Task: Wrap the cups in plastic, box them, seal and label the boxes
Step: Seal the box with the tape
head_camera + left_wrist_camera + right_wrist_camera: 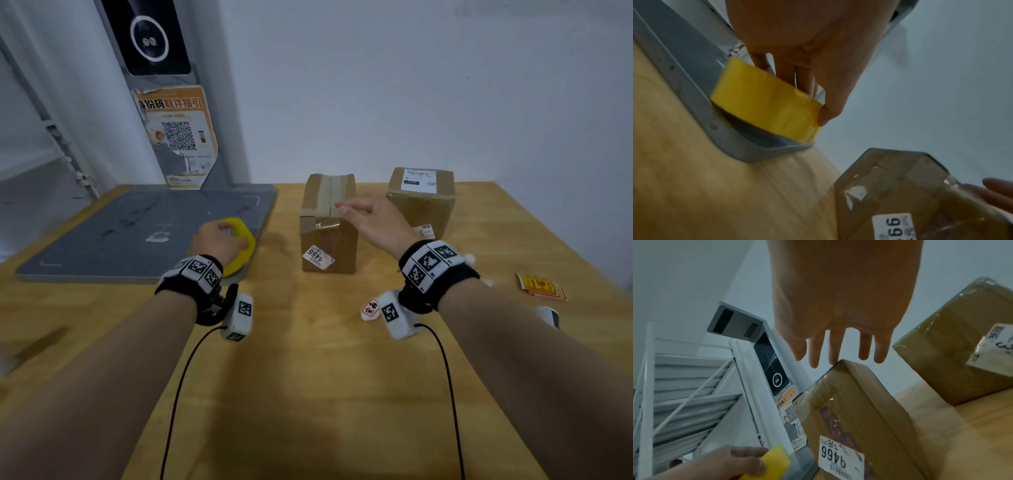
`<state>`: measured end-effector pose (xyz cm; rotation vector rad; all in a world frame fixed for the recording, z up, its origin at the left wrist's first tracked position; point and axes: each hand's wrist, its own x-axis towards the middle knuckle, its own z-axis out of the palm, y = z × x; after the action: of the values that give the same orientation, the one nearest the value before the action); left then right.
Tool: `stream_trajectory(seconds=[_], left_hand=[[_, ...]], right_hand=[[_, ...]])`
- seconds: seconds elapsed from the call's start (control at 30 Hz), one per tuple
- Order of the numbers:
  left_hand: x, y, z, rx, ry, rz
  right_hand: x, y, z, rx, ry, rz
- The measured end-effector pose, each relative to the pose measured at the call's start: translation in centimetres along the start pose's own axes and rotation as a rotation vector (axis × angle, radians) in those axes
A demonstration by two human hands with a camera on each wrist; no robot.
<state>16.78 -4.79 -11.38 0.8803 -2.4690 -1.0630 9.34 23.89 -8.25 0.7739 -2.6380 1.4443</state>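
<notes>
Wooden tabletop [308, 377] fills the lower frame, where the left hand [219, 240] grips the yellow tape roll [245, 236] at centre-left, seemingly for sealing, while the right hand [373, 219] hovers, fingers straight, over the taped box [329, 240] mid-frame.

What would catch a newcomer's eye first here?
Most likely the bright yellow tape roll, gripped by the left hand at the corner of the grey mat. Next, the taped box marked 9466 mid-table, with the right hand open and stretched over its top. Behind it to the right stands a second box with a white label on top.
</notes>
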Motion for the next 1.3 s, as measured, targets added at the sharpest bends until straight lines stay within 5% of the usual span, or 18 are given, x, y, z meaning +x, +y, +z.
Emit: stream_trajectory(seconds=[0.2, 0.33, 0.5, 0.9, 1.17, 1.3], left_hand=[[1.5, -0.1, 2.4, 0.184, -0.047, 0.057], [0.3, 4.0, 3.8, -0.213, 0.023, 0.328], [-2.1, 8.0, 6.5, -0.604, -0.318, 0.272], [-0.7, 6.0, 9.2, -0.549, -0.186, 0.455], [-0.3, 5.1, 8.9, -0.355, -0.192, 0.61], [-0.4, 4.9, 8.6, -0.309, -0.23, 0.626]], right_hand=[[2.3, 2.2, 2.0, 0.083, 0.032, 0.009], [3.0, 2.5, 2.7, 0.152, 0.099, 0.007], [4.0, 2.7, 3.4, 0.065, 0.154, -0.03], [4.6, 4.6, 3.4, -0.004, 0.101, -0.085], [3.6, 4.4, 2.5, -0.026, -0.017, -0.114], [3.7, 4.2, 2.7, 0.058, 0.05, -0.113]])
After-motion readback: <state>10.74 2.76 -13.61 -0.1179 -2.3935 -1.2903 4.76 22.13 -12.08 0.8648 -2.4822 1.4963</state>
